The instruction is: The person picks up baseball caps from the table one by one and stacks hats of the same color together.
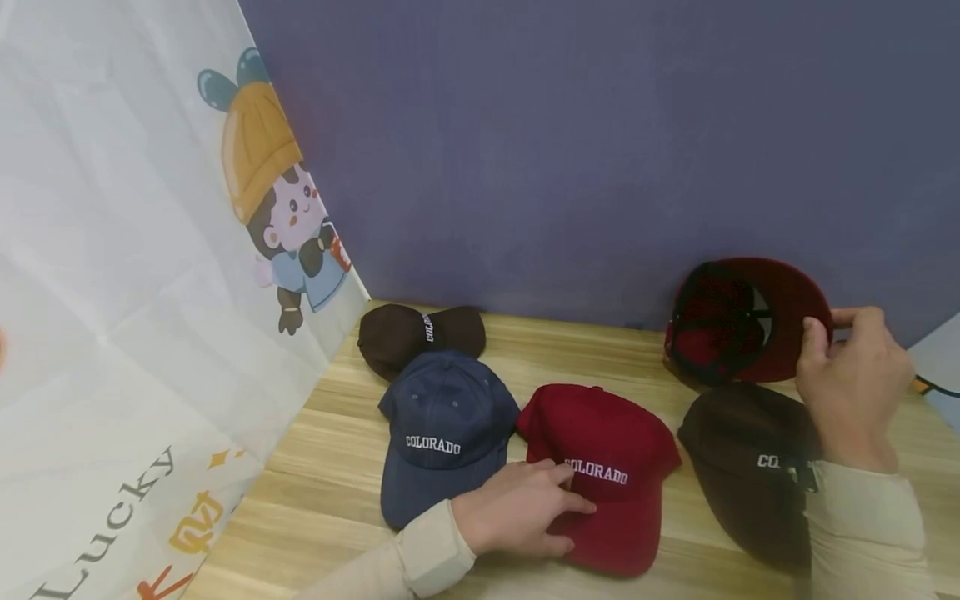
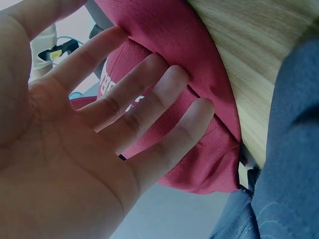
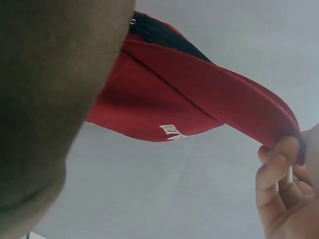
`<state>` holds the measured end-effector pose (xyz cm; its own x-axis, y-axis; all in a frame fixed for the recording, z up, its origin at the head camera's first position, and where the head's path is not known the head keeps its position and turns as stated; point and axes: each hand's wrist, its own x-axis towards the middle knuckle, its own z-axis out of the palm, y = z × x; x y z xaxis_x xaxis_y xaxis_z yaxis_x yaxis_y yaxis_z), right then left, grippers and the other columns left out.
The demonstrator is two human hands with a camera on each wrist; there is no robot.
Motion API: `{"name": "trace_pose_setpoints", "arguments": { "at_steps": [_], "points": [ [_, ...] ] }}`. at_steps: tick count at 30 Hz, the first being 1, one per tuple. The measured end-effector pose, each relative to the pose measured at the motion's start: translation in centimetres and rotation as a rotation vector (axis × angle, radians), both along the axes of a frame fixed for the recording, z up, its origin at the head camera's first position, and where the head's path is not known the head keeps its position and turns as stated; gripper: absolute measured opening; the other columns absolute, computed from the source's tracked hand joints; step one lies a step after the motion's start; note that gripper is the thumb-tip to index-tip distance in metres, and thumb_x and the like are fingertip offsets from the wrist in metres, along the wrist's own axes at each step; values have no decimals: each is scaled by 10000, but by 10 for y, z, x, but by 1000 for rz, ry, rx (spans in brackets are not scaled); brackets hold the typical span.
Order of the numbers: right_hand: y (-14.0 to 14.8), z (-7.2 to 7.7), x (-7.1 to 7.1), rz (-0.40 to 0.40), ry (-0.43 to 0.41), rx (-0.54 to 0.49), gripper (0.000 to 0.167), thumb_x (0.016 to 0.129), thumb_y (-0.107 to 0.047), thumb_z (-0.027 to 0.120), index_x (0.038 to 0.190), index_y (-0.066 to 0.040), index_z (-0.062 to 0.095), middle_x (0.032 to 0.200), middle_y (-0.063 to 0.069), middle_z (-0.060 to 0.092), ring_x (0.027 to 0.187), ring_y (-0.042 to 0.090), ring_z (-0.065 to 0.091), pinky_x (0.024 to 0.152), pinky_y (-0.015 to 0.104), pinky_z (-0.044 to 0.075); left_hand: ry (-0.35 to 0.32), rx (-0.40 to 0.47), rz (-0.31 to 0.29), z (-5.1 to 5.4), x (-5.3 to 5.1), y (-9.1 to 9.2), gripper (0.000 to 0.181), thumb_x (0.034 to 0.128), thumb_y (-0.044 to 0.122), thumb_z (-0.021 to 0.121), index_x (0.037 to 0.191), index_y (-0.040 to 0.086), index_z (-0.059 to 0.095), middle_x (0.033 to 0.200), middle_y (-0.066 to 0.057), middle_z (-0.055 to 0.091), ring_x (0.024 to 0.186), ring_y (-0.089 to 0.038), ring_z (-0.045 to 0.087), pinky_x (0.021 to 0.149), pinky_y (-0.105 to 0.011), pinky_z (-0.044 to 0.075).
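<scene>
My right hand (image 1: 858, 383) is clamped on the brim of one red cap (image 1: 731, 321), thumb on one side and fingers on the other. That cap is at two o'clock on the far part of the table (image 1: 307, 492), near the purple-grey wall (image 1: 525, 167), hollow towards my face, brim at its three o'clock. I can't tell whether it touches the table.

My left hand (image 1: 521, 508) grips nothing: its fingers are apart and loosely extended, touching the front of another red cap (image 1: 603, 433) where brim meets crown. This cap lies at seven to eight o'clock from the held one, white COLORADO lettering facing me.

Straight below the held cap, at six o'clock, sits a dark cap (image 1: 731, 467), partly hidden by my right sleeve (image 1: 862, 508). At nine to ten o'clock from my left hand's cap is a blue cap (image 1: 450, 408), and at eleven o'clock beyond that a brown cap (image 1: 397, 333) lies turned sideways. Out at ten o'clock, a white sheet (image 1: 112, 208) bears a cartoon figure (image 1: 288, 250).
</scene>
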<state>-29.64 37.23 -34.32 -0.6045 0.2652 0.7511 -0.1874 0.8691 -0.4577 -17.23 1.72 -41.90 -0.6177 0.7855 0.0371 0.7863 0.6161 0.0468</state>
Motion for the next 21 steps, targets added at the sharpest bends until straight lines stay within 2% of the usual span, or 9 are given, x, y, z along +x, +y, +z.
{"name": "trace_pose_setpoints", "arguments": {
  "at_steps": [3, 7, 9, 11, 13, 14, 15, 20, 21],
  "points": [
    [-1, 1, -1, 2, 18, 1, 352, 1005, -195, 591, 1157, 121, 617, 872, 365, 661, 815, 548, 605, 680, 562, 324, -1, 1, 3, 0, -1, -1, 435, 885, 483, 736, 1307, 391, 692, 1162, 83, 646, 965, -38, 603, 739, -166, 482],
    [-2, 0, -2, -13, 41, 17, 353, 1010, -206, 585, 1159, 111, 625, 853, 350, 670, 772, 515, 605, 616, 423, 288, -9, -2, 5, -2, -2, -2, 433, 887, 480, 736, 1308, 391, 692, 1164, 83, 644, 965, -36, 602, 745, -165, 481],
    [-3, 0, -3, -12, 52, 17, 351, 1007, -208, 593, 1153, 109, 629, 844, 343, 675, 659, 223, 630, 613, 365, 272, -10, -3, 7, -2, -3, -1, 431, 890, 479, 733, 1309, 390, 691, 1179, 79, 645, 977, -38, 605, 750, -167, 485],
    [-3, 0, -3, -10, 54, 5, 341, 999, -207, 606, 1145, 100, 638, 798, 316, 662, 625, -94, 506, 611, 311, 258, -14, -5, 13, -3, -3, -1, 428, 894, 480, 729, 1311, 392, 689, 1188, 78, 646, 979, -38, 604, 745, -165, 484],
    [-3, 0, -4, 7, 56, -20, 333, 991, -207, 620, 1143, 88, 648, 653, 60, 647, 659, -304, 314, 609, 252, 259, -14, -10, 19, -3, -2, -1, 428, 895, 483, 728, 1312, 395, 688, 1192, 79, 646, 977, -39, 603, 742, -167, 485],
    [-3, 0, -3, 15, 61, -28, 331, 990, -202, 625, 1143, 90, 649, 640, 56, 642, 691, -362, 214, 607, 216, 258, -17, -13, 23, -3, -2, -1, 428, 896, 482, 727, 1313, 396, 687, 1188, 82, 645, 972, -38, 601, 739, -167, 484],
    [-4, 0, -3, 16, 65, -35, 324, 986, -197, 629, 1143, 86, 654, 602, -52, 585, 682, -369, 215, 606, 178, 254, -18, -15, 26, -3, -2, -1, 429, 895, 483, 729, 1313, 398, 687, 1180, 86, 644, 965, -36, 598, 733, -167, 482],
    [1, 1, -1, 13, 79, -35, 318, 988, -181, 630, 1157, 87, 653, 587, -71, 574, 659, -378, 225, 620, 25, 205, -11, -19, 19, -2, -1, 1, 424, 897, 480, 730, 1311, 398, 689, 1175, 89, 639, 965, -34, 595, 747, -164, 482],
    [2, 2, -1, 10, 79, -36, 318, 987, -184, 630, 1159, 82, 655, 609, -219, 515, 657, -374, 228, 623, 10, 202, -6, -19, 14, -2, -2, 3, 424, 899, 480, 727, 1313, 395, 688, 1173, 88, 640, 963, -37, 594, 745, -163, 479]
  ]
}}
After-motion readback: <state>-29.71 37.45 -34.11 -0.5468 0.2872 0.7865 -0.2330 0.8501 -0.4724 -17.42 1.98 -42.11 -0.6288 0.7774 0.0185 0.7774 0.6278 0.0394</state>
